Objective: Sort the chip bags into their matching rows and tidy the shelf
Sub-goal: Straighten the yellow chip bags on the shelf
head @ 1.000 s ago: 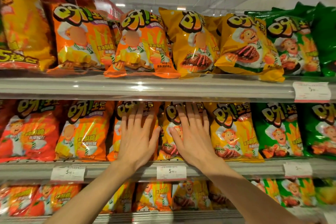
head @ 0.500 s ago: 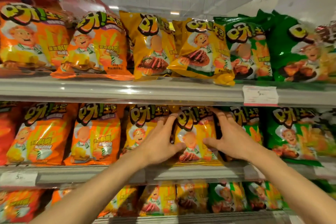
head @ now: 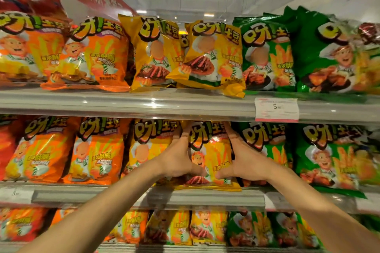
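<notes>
Your left hand (head: 178,158) and your right hand (head: 245,160) flank one yellow chip bag (head: 209,150) on the middle shelf (head: 144,195), each pressed to one side of it. On both, the fingers reach up along the bag's edge and partly behind it, while the thumbs lie across its lower front, nearly meeting. So both hands grip that bag between fingers and thumb. The bag stands upright at the shelf's front edge, its bottom seam hanging slightly over the lip.

To its left on the same shelf stands another yellow bag (head: 148,146), touching your left hand, then two orange bags (head: 96,150) further toward the left end. To its right, green bags (head: 327,156) run to the right end; the nearest is partly hidden by your right hand.

On the top shelf (head: 144,102), orange bags sit left, two yellow bags (head: 213,57) in the middle, green ones right. A price tag (head: 276,109) is fixed to its front edge.
</notes>
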The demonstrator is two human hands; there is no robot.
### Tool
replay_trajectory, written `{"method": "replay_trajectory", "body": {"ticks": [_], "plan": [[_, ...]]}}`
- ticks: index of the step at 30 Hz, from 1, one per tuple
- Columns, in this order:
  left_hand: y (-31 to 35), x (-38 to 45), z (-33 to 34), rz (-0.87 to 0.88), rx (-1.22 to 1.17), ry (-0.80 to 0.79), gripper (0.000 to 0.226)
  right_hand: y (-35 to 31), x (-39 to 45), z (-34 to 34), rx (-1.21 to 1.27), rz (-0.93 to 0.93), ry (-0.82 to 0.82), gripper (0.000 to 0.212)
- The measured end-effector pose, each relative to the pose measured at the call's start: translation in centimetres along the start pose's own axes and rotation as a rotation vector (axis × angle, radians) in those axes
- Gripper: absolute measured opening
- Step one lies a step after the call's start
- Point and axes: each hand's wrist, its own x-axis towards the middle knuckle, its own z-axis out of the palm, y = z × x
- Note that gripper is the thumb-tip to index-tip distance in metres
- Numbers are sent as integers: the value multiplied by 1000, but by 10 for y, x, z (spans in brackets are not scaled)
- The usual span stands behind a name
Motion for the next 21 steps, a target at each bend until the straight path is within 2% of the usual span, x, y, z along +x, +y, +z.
{"method": "replay_trajectory", "body": {"ticks": [2,7,9,12,15,17,19,21], "plan": [[3,-1,0,-11,42,14,141,3,-1,0,-12,14,6,149],[6,4,-3,-1,45,15,140,-4,-3,-4,-31,54,13,129],[4,-3,-2,14,81,68,126,-8,-4,-5,-20,75,-2,128],[-11,-23,-2,142,207,231,96,-18,-18,-7,-94,93,22,126],[-37,-37,-11,266,440,446,61,-36,-33,3,-281,86,198,109],[-53,-37,-18,297,594,539,48,-45,-36,18,-417,26,354,89],[-64,-34,-22,253,662,575,46,-47,-30,33,-482,-62,502,68],[-73,-31,-22,211,696,558,53,-49,-18,44,-478,-140,577,58]]}}
